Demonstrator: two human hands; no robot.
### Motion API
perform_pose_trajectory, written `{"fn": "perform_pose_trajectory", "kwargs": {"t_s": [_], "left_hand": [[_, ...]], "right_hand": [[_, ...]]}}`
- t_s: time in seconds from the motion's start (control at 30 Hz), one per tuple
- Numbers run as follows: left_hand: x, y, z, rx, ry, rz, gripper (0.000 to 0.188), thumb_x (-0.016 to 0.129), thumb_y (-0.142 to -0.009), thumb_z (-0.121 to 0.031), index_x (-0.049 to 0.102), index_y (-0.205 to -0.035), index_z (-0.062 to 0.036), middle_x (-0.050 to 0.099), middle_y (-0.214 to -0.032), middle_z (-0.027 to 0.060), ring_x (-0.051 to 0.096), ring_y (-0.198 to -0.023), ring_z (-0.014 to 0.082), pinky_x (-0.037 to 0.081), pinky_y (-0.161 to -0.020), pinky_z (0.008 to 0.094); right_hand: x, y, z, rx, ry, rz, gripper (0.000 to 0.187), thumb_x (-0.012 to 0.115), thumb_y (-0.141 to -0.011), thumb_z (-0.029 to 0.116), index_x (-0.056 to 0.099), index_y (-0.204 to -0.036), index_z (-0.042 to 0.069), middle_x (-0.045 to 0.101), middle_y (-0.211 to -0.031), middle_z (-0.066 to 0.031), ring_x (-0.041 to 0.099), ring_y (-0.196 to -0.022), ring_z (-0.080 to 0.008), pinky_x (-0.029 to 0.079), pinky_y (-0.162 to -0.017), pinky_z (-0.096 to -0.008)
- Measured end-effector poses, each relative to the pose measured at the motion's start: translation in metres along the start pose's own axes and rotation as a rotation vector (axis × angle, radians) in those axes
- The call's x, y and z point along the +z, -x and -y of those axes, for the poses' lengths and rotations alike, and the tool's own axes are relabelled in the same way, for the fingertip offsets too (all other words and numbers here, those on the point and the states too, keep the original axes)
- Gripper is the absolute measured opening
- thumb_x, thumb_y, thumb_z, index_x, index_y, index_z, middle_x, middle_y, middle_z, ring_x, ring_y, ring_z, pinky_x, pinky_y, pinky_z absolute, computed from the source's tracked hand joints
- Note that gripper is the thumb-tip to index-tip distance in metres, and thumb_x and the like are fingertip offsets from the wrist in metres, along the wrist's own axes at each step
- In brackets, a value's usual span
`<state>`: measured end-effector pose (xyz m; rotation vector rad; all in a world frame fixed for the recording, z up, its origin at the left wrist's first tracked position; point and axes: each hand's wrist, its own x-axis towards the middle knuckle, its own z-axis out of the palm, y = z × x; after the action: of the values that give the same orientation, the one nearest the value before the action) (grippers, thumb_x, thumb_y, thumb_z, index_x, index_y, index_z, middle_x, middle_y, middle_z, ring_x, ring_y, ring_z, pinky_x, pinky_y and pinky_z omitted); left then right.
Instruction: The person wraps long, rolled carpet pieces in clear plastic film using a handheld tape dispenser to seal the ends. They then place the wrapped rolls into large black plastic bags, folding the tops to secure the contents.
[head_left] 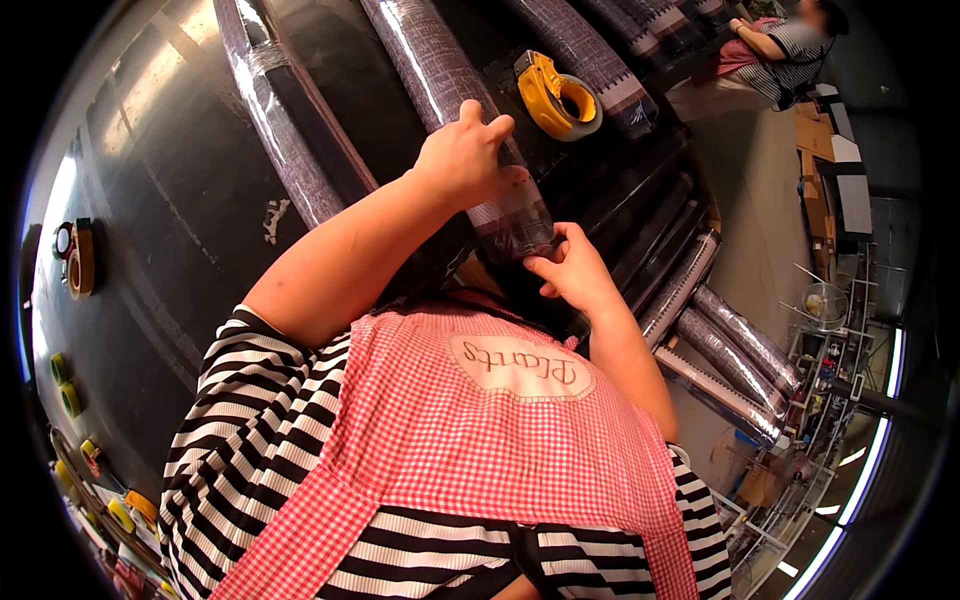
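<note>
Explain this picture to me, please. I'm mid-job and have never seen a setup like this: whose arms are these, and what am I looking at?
There is no machine here: a person works with two bare hands. The one picture comes from a wide fisheye camera on their head, looking down, so straight edges bend near the rim. Picture left is the person's left. The checked pink apron is their own.

The left hand lies over a plastic-wrapped grey roll; the right hand has its fingertips at the roll's near end. Whether they pinch the wrap is hard to tell.

On the dark table are more wrapped rolls and a yellow tape dispenser. Another person is at upper right.
</note>
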<state>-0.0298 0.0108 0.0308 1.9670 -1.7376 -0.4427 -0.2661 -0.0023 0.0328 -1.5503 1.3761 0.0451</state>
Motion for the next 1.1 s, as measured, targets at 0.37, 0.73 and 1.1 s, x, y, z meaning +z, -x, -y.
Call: {"fn": "perform_pose_trajectory", "kwargs": {"t_s": [0.37, 0.73, 1.1], "left_hand": [[0.015, -0.012, 0.001, 0.045, -0.031, -0.078, 0.034, 0.068, -0.089, -0.038, 0.062, -0.113, -0.0143, 0.052, -0.109, 0.0199, 0.068, -0.087, 0.039, 0.056, -0.074, 0.0462], [0.019, -0.009, 0.014, 0.098, -0.016, -0.131, 0.029, 0.069, -0.088, -0.035, 0.062, -0.107, -0.0142, 0.052, -0.104, 0.019, 0.067, -0.081, 0.0379, 0.057, -0.07, 0.0461], [0.016, -0.008, 0.016, 0.13, 0.017, -0.131, 0.028, 0.07, -0.088, -0.033, 0.061, -0.106, -0.0132, 0.051, -0.101, 0.0185, 0.066, -0.08, 0.0393, 0.056, -0.071, 0.0467]], "right_hand": [[0.004, 0.026, 0.005, -0.971, 0.419, -0.754, 0.041, 0.067, -0.087, 0.01, 0.06, -0.127, 0.005, 0.062, -0.123, -0.0128, 0.059, -0.115, -0.0317, 0.044, -0.103, -0.0441], [0.05, -0.021, -0.016, -0.792, 0.639, -0.551, 0.096, 0.065, -0.088, 0.052, 0.026, -0.151, -0.008, 0.03, -0.156, -0.0284, 0.027, -0.146, -0.0417, 0.016, -0.122, -0.0507], [0.031, -0.066, -0.004, -1.269, 0.228, -0.742, 0.075, 0.041, -0.096, 0.065, 0.053, -0.134, 0.001, 0.055, -0.138, -0.0184, 0.053, -0.126, -0.0351, 0.034, -0.11, -0.0493]]}}
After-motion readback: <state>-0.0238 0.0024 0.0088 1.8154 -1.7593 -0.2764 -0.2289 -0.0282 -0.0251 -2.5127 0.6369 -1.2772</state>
